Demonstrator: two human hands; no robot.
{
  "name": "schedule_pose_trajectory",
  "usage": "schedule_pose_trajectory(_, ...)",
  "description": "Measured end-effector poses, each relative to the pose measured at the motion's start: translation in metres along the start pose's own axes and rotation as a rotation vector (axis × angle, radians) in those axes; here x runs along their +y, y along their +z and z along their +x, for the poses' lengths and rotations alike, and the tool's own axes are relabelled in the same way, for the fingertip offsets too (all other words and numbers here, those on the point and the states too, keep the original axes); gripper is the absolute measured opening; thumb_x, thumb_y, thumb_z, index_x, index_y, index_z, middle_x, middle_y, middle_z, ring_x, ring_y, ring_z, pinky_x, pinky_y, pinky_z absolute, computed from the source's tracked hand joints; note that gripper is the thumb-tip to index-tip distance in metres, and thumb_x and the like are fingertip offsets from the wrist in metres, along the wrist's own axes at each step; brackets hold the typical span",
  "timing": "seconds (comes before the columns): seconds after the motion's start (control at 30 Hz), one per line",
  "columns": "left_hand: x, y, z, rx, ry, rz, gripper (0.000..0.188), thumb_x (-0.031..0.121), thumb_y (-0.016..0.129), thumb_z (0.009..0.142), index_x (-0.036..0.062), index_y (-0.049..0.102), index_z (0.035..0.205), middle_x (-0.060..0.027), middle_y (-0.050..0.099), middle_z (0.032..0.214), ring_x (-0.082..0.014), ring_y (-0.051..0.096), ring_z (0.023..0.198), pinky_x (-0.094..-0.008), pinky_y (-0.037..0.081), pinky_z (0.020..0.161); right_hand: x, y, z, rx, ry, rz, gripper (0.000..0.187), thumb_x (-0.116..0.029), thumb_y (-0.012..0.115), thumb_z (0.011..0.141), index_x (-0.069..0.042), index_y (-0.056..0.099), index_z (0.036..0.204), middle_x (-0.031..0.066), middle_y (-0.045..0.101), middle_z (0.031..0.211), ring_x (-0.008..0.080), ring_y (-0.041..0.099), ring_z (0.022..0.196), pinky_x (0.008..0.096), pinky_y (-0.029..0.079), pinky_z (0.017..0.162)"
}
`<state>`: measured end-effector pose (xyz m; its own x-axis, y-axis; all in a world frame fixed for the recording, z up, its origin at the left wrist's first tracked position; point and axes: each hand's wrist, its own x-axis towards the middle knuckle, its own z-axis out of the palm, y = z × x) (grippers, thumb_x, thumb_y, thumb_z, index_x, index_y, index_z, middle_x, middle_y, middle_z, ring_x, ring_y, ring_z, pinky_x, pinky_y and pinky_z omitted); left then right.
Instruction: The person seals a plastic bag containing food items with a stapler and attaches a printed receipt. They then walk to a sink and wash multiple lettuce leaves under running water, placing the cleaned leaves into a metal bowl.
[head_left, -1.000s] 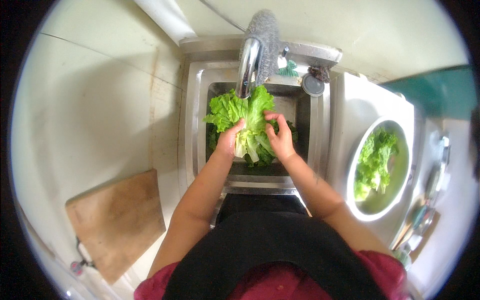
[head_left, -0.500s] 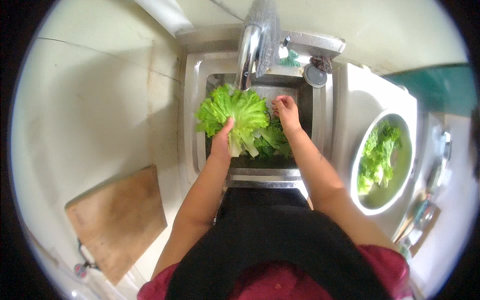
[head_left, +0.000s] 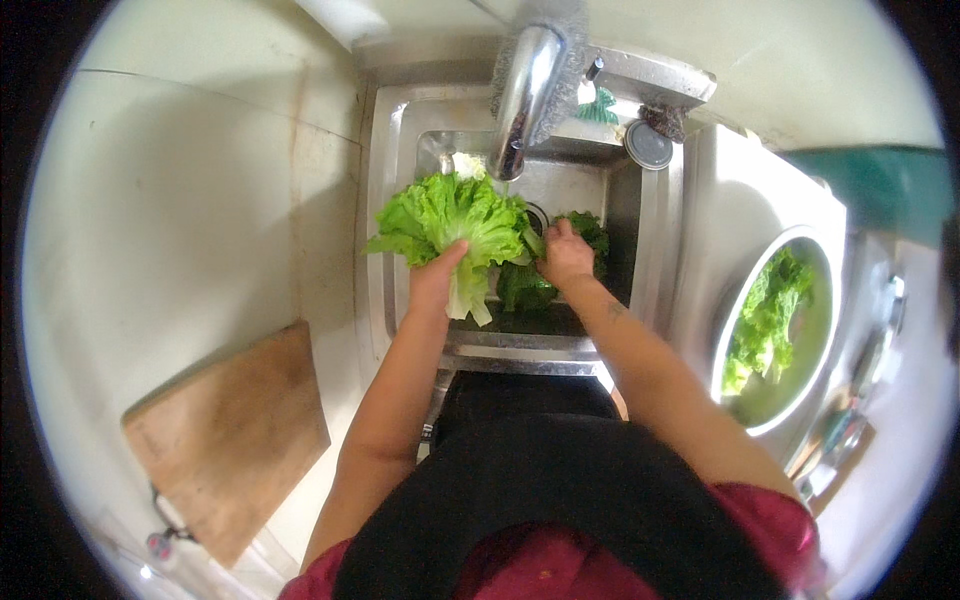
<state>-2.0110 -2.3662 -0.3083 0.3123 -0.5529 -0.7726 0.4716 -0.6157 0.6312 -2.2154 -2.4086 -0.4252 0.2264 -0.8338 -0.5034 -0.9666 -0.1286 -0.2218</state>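
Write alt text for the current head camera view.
A person's left hand holds a bunch of green lettuce over a metal sink, while the right hand is among darker leaves in it. To the right is a white-rimmed bowl holding leafy greens; at lower left, a wooden board.

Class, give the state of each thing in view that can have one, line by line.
Left hand, closed on lettuce leaves
Lettuce leaves, held, fanned out
Right hand, curled, grip unclear
Sink, holding loose greens
Faucet, running or not, hard to tell
White-rimmed bowl, partly filled with other leaves
Brown board, aslant
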Motion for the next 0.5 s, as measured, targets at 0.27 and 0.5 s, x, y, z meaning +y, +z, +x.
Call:
schedule_pose_trajectory(0.27,-0.017,-0.006,0.011,-0.075,-0.103,-0.069,0.051,0.008,0.074,0.077,-0.0001,0.054,0.123,-0.0127,0.062,0.115,-0.0249,0.062,0.099,-0.0388,0.053,0.081,0.035,-0.056,-0.016,0.31,-0.014,0.494,0.034,-0.028,0.079,0.073,-0.006,0.067,0.096,0.0155,0.066,0.085,0.0356,0.065,0.082,0.0412,0.051,0.072)
schedule_pose_trajectory(0.5,-0.018,0.012,0.008,-0.24,0.064,0.014,0.052,0.014,0.074,0.078,0.0025,0.052,0.124,-0.0108,0.062,0.11,-0.0254,0.063,0.093,-0.04,0.052,0.076,-0.031,-0.145,-0.062,0.688,-0.681,0.343,0.022,-0.001,0.065,0.067,-0.012,0.064,0.086,0.0059,0.061,0.099,0.0269,0.061,0.086,0.0339,0.053,0.069)
